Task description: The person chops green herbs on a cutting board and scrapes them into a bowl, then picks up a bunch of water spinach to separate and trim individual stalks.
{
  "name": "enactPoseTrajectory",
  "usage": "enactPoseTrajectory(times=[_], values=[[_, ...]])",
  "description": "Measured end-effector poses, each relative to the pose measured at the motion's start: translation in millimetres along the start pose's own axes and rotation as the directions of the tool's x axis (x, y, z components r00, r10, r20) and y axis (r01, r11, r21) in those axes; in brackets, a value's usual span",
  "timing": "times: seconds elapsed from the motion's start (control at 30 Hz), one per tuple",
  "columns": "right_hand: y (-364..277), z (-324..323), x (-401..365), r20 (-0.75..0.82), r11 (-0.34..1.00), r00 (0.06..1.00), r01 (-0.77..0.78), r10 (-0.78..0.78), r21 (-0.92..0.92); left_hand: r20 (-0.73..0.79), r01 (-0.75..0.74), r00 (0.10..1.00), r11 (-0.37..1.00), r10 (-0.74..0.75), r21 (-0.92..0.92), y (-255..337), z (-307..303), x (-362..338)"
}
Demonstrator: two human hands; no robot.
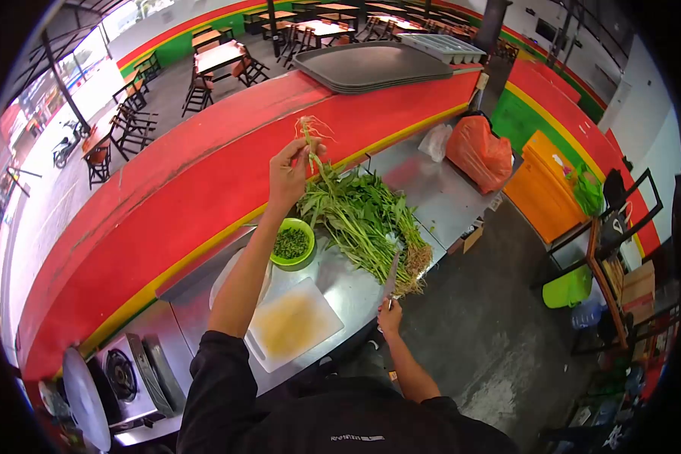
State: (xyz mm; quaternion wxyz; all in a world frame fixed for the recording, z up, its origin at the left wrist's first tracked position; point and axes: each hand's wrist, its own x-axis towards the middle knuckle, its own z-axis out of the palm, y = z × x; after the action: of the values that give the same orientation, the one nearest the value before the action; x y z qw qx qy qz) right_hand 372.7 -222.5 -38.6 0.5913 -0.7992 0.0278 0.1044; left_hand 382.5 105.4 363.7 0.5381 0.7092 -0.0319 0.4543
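- In an open-sided eating area with wooden tables, a red wall with yellow and green stripes (pixel 174 189) ran along the far side of a shiny stainless-steel counter (pixel 359 304).
- A large heap of leafy green stalks with brown roots (pixel 356 219) lay on the counter, its root ends toward the near right edge.
- The person's left hand (pixel 291 168) was raised on the far side, fingers pinched around a thin green stalk with pale, stringy roots (pixel 312 155), roots upward.
- The right hand (pixel 390 315) was closed around the handle of a metal-bladed knife (pixel 392 274), blade toward the heap's root end; whether it touched was unclear.
- The step seemed to be sorting or trimming single stalks; a cut would call for bringing stalk and blade together, fingers clear.
- Left of the heap stood a lime-green round bowl of chopped greens (pixel 278 262); nearer lay a white rectangular cutting board with yellow staining (pixel 295 321).
- Bare steel between board and heap gave some room; the knife hand was close to the near edge.
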Motion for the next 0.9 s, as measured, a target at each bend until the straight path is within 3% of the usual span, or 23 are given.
enactPoseTrajectory(times=[0.07, 0.17, 0.23, 0.37, 0.43, 0.47, 0.57, 0.6, 0.67, 0.9], values=[[-11, -1, -4, 0.029, 0.999, 0.999, -0.046, 0.046, -0.008, -0.022, -0.001, 1.000, 0.998, 0.000, -0.068, 3, -16, 4], [-13, -1, -9, 0.020, 0.998, 0.999, 0.044, -0.045, 0.033, -0.040, -0.050, 0.998, 0.997, 0.048, -0.052, 18, -36, 12], [-13, -3, -10, 0.028, 1.000, 0.999, 0.026, -0.026, 0.003, -0.036, -0.173, 0.985, 0.981, 0.170, -0.093, 23, -46, 19], [-18, -4, -13, 0.026, 0.998, 0.998, 0.052, -0.051, -0.047, 0.012, -0.091, 0.996, 0.990, 0.092, -0.106, 32, -56, 30], [-30, -5, -21, -0.088, 0.935, 0.946, 0.291, -0.313, -0.203, 0.070, -0.066, 0.994, 0.981, 0.080, -0.184, 36, -46, 34], [-38, -3, -25, -0.089, 0.934, 0.945, 0.294, -0.316, -0.201, 0.070, -0.070, 0.994, 0.980, 0.084, -0.184, 37, -41, 36], [-77, 12, -46, -0.037, 0.941, 0.942, 0.334, -0.332, 0.055, 0.151, -0.063, 0.983, 0.965, 0.104, -0.254, 33, -16, 40], [-68, 20, -38, 0.029, 0.899, 0.901, 0.435, -0.434, -0.045, 0.158, -0.062, 0.982, 0.964, 0.106, -0.258, 31, -6, 42], [-83, 33, -40, 0.203, 0.954, 0.932, 0.297, -0.300, 0.045, 0.246, 0.007, 0.968, 0.972, 0.053, -0.235, 27, 15, 45], [-96, 64, -7, 0.130, 0.921, 0.921, 0.380, -0.367, -0.087, 0.318, 0.019, 0.947, 0.983, 0.041, -0.184, 27, 77, 65]])
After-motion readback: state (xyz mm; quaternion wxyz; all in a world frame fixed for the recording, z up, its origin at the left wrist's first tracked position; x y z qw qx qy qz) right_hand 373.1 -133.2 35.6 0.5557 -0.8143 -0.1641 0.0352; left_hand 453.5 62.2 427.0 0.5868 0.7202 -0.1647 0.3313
